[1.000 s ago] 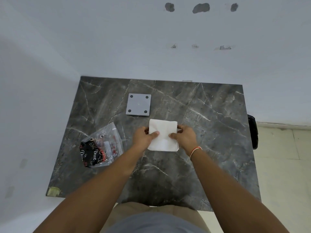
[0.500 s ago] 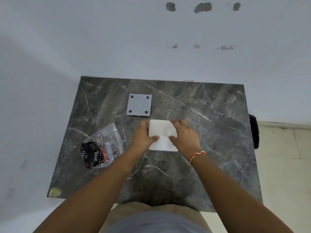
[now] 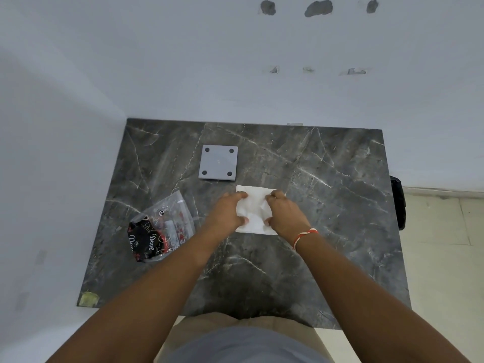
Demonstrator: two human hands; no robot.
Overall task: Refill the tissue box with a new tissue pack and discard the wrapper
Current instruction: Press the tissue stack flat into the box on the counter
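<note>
Your left hand (image 3: pixel 227 212) and your right hand (image 3: pixel 284 214) were both on the white stack of tissues (image 3: pixel 253 209), which lay flat on the dark marble table (image 3: pixel 327 205), near its middle. Each hand gripped one side of the stack, with the fingers at the far edge and the thumb at the near edge, so the sides of the stack were hidden under your palms. The paper between your hands looked a little wrinkled. I could not tell if the stack was lifted or only pressed on the table.

Just behind the tissues lay the grey square plate (image 3: pixel 218 162) with four dark dots at its corners; it did not touch the stack. The crumpled wrapper (image 3: pixel 159 230) lay to the left, apart from your left hand, with a black printed part and a clear part. A red and white thread (image 3: pixel 303 235) was around your right wrist. At the right edge of the table, a black object (image 3: pixel 398 203) was only partly visible.
</note>
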